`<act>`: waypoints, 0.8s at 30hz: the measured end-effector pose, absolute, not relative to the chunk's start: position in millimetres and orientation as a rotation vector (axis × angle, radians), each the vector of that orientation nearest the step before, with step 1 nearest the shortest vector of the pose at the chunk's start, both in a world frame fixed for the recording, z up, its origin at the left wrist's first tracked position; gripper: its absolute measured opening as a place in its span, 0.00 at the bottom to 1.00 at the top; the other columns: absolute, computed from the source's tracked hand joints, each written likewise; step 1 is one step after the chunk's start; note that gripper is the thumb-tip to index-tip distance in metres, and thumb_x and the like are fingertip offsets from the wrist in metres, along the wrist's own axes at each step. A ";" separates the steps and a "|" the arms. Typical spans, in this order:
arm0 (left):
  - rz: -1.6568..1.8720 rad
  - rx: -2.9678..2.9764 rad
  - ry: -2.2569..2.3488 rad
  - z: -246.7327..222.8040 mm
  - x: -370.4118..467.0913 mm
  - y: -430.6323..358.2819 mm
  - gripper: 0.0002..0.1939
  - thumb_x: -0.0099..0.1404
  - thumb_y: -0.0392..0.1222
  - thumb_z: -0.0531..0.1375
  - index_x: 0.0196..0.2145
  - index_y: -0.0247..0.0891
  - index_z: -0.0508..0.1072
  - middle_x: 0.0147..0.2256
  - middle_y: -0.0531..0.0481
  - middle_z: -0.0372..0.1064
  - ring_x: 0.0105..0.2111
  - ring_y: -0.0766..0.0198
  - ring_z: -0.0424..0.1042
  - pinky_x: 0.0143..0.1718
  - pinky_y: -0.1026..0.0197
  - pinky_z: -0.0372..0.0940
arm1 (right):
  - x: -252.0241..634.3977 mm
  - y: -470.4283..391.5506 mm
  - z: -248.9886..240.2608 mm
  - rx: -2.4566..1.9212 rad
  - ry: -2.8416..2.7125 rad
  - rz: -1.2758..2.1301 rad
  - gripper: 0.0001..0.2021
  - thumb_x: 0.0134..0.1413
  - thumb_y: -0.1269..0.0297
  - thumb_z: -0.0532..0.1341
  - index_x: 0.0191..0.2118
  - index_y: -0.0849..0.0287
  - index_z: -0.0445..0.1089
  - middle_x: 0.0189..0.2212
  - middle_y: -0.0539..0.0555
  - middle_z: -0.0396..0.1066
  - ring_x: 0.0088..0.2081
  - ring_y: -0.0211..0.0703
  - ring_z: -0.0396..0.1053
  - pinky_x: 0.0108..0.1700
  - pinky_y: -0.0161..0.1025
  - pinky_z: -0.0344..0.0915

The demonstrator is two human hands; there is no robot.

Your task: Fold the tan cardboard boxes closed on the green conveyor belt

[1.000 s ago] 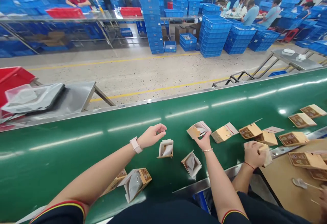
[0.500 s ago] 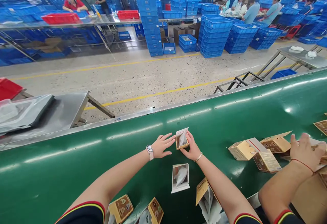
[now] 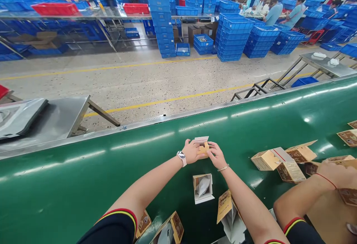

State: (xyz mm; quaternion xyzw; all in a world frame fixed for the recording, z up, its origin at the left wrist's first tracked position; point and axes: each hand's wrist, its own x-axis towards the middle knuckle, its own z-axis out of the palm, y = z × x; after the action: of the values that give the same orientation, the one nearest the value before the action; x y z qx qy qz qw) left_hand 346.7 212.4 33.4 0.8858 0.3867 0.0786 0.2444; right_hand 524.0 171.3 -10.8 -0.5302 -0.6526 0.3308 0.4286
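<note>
A small brown cardboard box point(image 3: 201, 140) stands on the green belt, its white-lined lid raised at the far side and tan flaps folded partly over its opening. My left hand point(image 3: 192, 152) grips its left side. My right hand point(image 3: 217, 157) holds the right side, fingers at the flaps. What lies inside is mostly hidden. Just nearer to me is a second open box point(image 3: 195, 190) with a white pouch point(image 3: 203, 185) in it. Below my right forearm, a larger open box point(image 3: 224, 207) shows grey-white packets point(image 3: 233, 224).
More open boxes point(image 3: 177, 227) sit at the near edge. To the right, several closed or half-open boxes point(image 3: 291, 171) lie on the green belt point(image 3: 83, 184), beside a co-worker's hand point(image 3: 329, 175). A metal table point(image 3: 63, 114) and stacked blue crates point(image 3: 234, 38) stand beyond.
My left hand has come in from beside the box and now grips it. The box's flaps have been folded inward over the pouch. The view has shifted slightly.
</note>
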 end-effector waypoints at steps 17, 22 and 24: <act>0.818 1.084 1.344 -17.9 400.6 222.6 0.10 0.56 0.34 0.62 0.36 0.37 0.66 0.35 0.47 0.70 0.33 0.63 0.72 0.36 0.59 0.69 | 515.7 198.2 -21.2 -1.863 -0.905 0.861 0.18 0.31 0.55 0.66 0.27 0.55 0.58 0.27 0.49 0.62 0.28 0.40 0.64 0.34 0.42 0.67; 0.820 1.117 1.412 1.2 405.9 234.3 0.11 0.56 0.40 0.63 0.36 0.36 0.66 0.33 0.47 0.71 0.32 0.63 0.72 0.36 0.59 0.68 | 530.0 187.7 10.9 -1.861 -0.812 0.687 0.15 0.41 0.55 0.62 0.34 0.56 0.60 0.34 0.54 0.65 0.35 0.44 0.67 0.40 0.43 0.67; 0.865 1.142 1.450 15.6 393.0 231.8 0.13 0.58 0.44 0.62 0.38 0.36 0.65 0.37 0.45 0.70 0.36 0.61 0.71 0.41 0.57 0.67 | 539.3 155.7 28.8 -1.753 -0.775 0.506 0.15 0.48 0.54 0.58 0.40 0.56 0.59 0.39 0.56 0.65 0.38 0.43 0.67 0.40 0.42 0.67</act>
State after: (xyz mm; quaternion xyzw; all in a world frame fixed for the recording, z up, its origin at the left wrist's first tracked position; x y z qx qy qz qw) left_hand 393.0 231.8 15.6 0.4772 0.6058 0.3612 0.5242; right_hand 539.3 155.7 28.8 -0.7398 -0.3271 0.2136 0.5478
